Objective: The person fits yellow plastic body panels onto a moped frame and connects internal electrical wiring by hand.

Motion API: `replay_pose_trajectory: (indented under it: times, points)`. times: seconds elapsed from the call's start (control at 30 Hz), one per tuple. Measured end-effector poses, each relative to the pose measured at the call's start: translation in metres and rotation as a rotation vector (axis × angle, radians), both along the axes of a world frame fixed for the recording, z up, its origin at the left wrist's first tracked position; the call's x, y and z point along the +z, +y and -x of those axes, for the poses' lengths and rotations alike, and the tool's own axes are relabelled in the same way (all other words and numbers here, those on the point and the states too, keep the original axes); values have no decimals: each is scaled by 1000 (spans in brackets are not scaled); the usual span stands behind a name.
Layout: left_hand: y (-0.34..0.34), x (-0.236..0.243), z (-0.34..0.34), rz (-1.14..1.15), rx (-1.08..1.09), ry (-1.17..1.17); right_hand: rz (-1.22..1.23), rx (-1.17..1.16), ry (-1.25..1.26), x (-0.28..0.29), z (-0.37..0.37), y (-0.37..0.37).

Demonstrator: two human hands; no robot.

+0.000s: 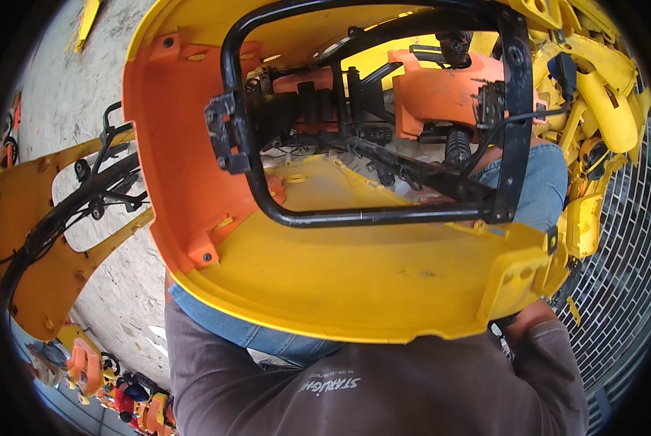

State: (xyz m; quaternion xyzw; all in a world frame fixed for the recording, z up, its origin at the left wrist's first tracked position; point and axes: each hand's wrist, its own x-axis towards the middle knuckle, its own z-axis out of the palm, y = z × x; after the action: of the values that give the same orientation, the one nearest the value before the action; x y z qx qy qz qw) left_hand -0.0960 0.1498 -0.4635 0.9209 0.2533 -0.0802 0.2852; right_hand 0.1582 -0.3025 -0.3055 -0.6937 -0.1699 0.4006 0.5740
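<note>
Far left, well apart from both grips: an amber panel (38,301) with a black tube (71,201) across it, over the concrete floor (125,283). Left sleeve (213,363) runs up to the shell edge; left grip hidden, state cannot be told. Beyond that grip's side: an orange end panel (169,156), adjoining a large yellow shell (325,265) that lies across the person's front, between the two sleeves. A black tubular frame (369,216) stands above the shell, ahead of the right grip; through it show an orange mudguard (449,91) and a coil spring (457,147). Right forearm (534,316) passes behind the shell's right end; right grip obscured there, grasping or released cannot be determined. Right of and ahead of that grip: heaped yellow parts (605,109), beside paving (623,247).
</note>
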Motion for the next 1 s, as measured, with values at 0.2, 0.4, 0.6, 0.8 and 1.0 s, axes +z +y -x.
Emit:
replay_pose_trajectory:
  times: [0.2,0.4,0.6,0.8,1.0]
  points:
    - [7,0,-7,10,0,32,-7,30,11,-7,-12,8]
    - [8,4,-8,5,-3,44,18,56,-19,-5,-16,15]
    - [3,10,11,-4,2,50,60,103,-48,-4,-22,22]
    - [3,12,20,-1,14,49,186,217,-156,4,-37,39]
    - [9,8,13,8,5,31,363,395,-317,-8,-69,66]
